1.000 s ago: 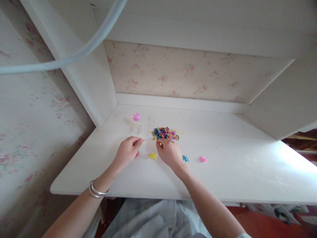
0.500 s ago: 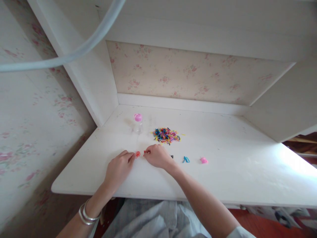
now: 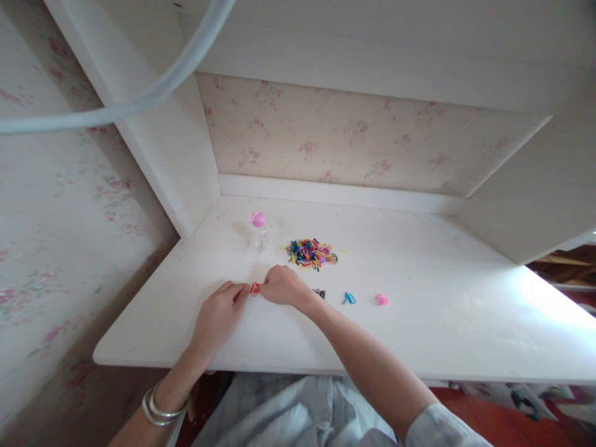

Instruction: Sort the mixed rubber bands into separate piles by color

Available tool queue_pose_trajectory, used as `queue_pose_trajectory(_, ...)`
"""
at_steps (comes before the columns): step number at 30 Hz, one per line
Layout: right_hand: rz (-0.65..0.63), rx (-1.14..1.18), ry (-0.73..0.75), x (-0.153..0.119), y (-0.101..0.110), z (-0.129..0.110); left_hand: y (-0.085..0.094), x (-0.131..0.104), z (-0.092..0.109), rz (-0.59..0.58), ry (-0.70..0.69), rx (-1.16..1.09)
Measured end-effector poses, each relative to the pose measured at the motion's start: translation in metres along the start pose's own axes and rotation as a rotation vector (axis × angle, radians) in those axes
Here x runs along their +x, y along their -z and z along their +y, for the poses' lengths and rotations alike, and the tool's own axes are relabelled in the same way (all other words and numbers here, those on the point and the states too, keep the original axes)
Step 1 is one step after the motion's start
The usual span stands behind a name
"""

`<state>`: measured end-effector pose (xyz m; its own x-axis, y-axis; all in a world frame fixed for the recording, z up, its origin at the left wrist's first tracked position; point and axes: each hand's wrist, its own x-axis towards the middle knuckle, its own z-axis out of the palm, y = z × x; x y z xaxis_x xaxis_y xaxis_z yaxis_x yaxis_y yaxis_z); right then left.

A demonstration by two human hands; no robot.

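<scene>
The left hand [image 3: 220, 313] rests low over the white tabletop [image 3: 442, 329], its thumb and fingers drawn close together, their tips touching or just beside the left edge of a small cluster of red bands [image 3: 254, 289]; the right hand [image 3: 282, 285] comes in from the other side, knuckles up, its bent fingers ending at the cluster's right edge, so that the red bands lie between the two sets of fingertips; whether either hand pinches a band I cannot tell; beyond the right fingers and a little to their right lies a loose pile of multicoloured bands [image 3: 311, 252]; straight beyond the fingertips stands a clear bottle with a pink top [image 3: 258, 233]; to the right of the right fingers, partly hidden by the forearm, are black bands [image 3: 320, 293]; farther right come blue bands [image 3: 349, 298], and farthest from the fingers a pink clump [image 3: 382, 299].
</scene>
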<state>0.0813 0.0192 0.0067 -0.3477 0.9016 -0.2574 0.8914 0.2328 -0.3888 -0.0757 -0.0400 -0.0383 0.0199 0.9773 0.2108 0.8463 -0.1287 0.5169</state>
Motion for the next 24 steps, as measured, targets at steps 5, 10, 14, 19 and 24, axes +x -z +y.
queue_pose_trajectory(5,0.057,0.0,0.013,-0.015,0.004,0.015,0.0,-0.001,0.001,0.019,0.01,0.003)
queue_pose_trajectory(10,0.17,0.196,0.095,-0.059,0.009,0.042,0.002,0.0,0.006,0.01,0.006,0.014)
queue_pose_trajectory(14,0.24,0.459,0.069,-0.105,0.002,0.076,0.003,0.002,0.007,0.021,0.006,0.005)
queue_pose_trajectory(19,0.38,0.677,-0.084,-0.143,-0.018,0.135,0.006,0.007,0.019,0.016,-0.056,0.03)
queue_pose_trajectory(24,0.596,0.684,-0.216,-0.162,-0.035,0.172,-0.005,0.026,0.051,-0.073,-0.111,0.142)
